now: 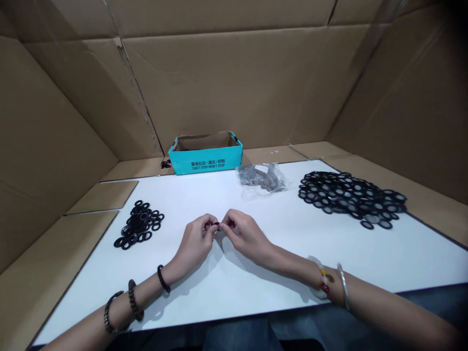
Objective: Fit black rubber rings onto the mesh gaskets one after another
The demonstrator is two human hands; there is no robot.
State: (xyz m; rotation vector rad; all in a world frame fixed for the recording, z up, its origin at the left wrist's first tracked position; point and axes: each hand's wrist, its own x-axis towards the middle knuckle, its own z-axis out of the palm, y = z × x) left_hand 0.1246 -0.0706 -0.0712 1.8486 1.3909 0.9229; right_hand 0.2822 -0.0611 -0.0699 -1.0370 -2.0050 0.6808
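Over the middle of the white board, my left hand (199,237) and my right hand (245,235) meet, fingertips pinched together. Between them is a small black ring (218,224), mostly covered by the fingers, so whether its centre is filled cannot be made out. To the left lies a loose heap of black rings (141,222) with open centres. A larger pile of black rings with grey centres (347,195) spreads out on the right.
At the back stands a turquoise open box (206,161) with dark things inside. Beside it lies a clear plastic bag (262,178) of grey discs. A few black pieces (165,164) lie left of the box. Cardboard walls (226,83) enclose the white board (204,302).
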